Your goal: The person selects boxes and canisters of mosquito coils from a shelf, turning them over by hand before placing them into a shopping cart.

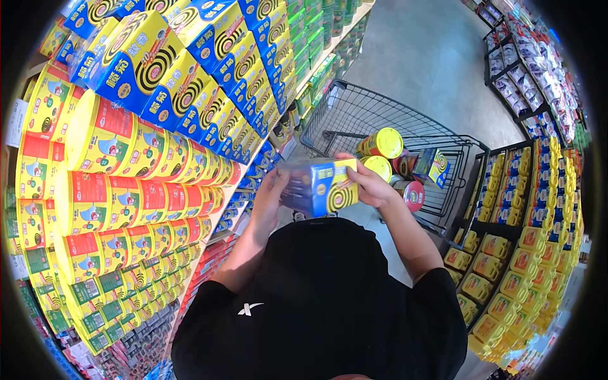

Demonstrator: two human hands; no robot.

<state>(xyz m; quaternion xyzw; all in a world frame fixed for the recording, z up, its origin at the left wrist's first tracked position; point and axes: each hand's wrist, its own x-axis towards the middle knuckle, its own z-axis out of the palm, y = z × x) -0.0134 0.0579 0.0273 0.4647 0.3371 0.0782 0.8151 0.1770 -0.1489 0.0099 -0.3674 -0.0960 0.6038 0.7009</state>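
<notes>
Between my two hands is a blue and yellow box (316, 187) with a black spiral printed on its yellow end. My left hand (271, 197) holds the box's left end, fingers wrapped round it. At the right end, my right hand (372, 182) grips the yellow part, with the thumb and fingers closed on its edge. Just beyond the box stands a black wire shopping cart (405, 113). Inside the cart are yellow-lidded tubs (389, 143), a pink-lidded tub (414, 196) and another blue and yellow box (432, 167).
On the left, shelves hold stacked blue and yellow boxes (136, 60) above rows of yellow and red tubs (107, 142). Racks with yellow bottles (506, 310) stand at the right. Grey floor (411, 57) stretches beyond the cart.
</notes>
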